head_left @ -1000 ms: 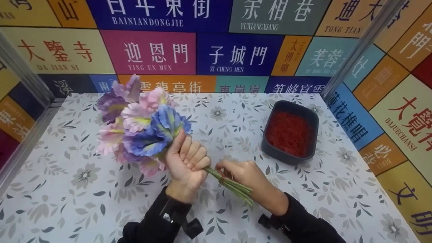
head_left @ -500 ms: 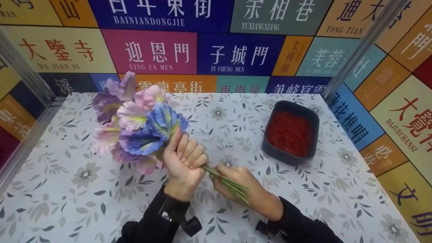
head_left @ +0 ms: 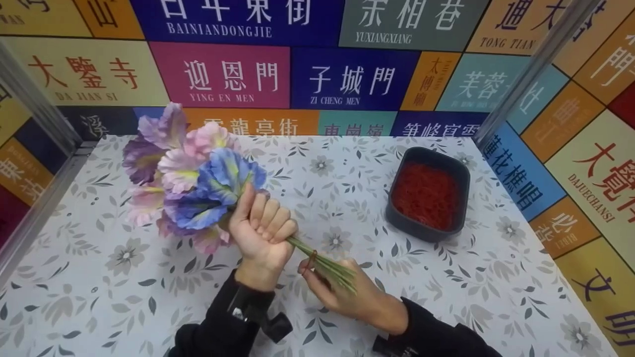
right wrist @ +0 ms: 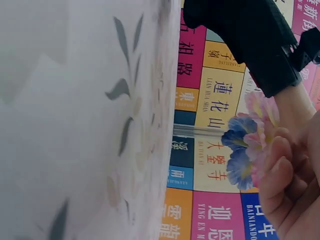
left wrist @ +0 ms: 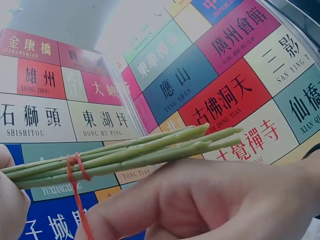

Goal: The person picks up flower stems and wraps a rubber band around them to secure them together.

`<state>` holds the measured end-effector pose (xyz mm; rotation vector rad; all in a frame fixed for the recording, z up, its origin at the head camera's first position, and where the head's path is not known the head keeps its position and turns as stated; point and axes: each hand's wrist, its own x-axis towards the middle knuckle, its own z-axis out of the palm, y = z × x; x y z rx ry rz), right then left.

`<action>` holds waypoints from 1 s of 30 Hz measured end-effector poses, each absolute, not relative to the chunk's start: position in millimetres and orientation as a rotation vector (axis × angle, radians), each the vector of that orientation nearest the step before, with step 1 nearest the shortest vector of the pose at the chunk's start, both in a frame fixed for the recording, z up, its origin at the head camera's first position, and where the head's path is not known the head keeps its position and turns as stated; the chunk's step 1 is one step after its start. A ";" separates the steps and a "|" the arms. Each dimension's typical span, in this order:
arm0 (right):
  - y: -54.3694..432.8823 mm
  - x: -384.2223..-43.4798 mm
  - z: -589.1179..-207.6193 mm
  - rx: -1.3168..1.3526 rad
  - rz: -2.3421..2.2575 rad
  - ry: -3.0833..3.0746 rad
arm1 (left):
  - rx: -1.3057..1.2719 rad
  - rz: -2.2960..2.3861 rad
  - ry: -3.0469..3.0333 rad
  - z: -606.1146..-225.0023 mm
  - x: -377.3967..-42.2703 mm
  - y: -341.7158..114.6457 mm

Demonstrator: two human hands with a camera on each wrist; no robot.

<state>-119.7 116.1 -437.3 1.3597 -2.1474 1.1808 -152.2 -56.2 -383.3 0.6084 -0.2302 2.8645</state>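
My left hand (head_left: 263, 233) grips a bunch of artificial irises (head_left: 198, 183), with purple, pink and blue blooms, around its green stems. The blooms point to the upper left, and the stem ends (left wrist: 190, 142) stick out toward the lower right. A red rubber band (left wrist: 77, 170) loops around the stems between the two hands. My right hand (head_left: 347, 297) lies below the stems and pinches part of the band between thumb and finger, pulling it away from them. In the right wrist view, the curled right fingers (right wrist: 280, 170) overlap the blue and pink blooms.
A dark grey tub (head_left: 421, 233) holding a pile of red rubber bands (head_left: 426, 196) stands at the right on the flower-patterned tabletop (head_left: 124, 297). Panels printed with Chinese signs (head_left: 218, 74) enclose the back and sides, with metal posts (head_left: 531, 74) at the corners.
The bunch and my left hand have shifted left. My right hand has moved left and down, drawing the band out from the stems toward me.
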 end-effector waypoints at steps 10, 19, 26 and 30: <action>112.4 -120.3 -441.3 1.366 0.916 -2.014 | 0.592 2.903 -0.231 -382.3 -153.6 -60.0; 110.3 -119.3 -440.9 1.363 0.892 -2.047 | 0.561 2.951 -0.232 -382.4 -154.9 -62.6; 109.3 -113.9 -439.5 1.316 0.850 -2.091 | 0.575 2.973 -0.226 -382.6 -155.1 -62.7; 108.4 -108.3 -438.7 1.292 0.768 -2.091 | 0.586 2.995 -0.217 -381.8 -154.9 -62.3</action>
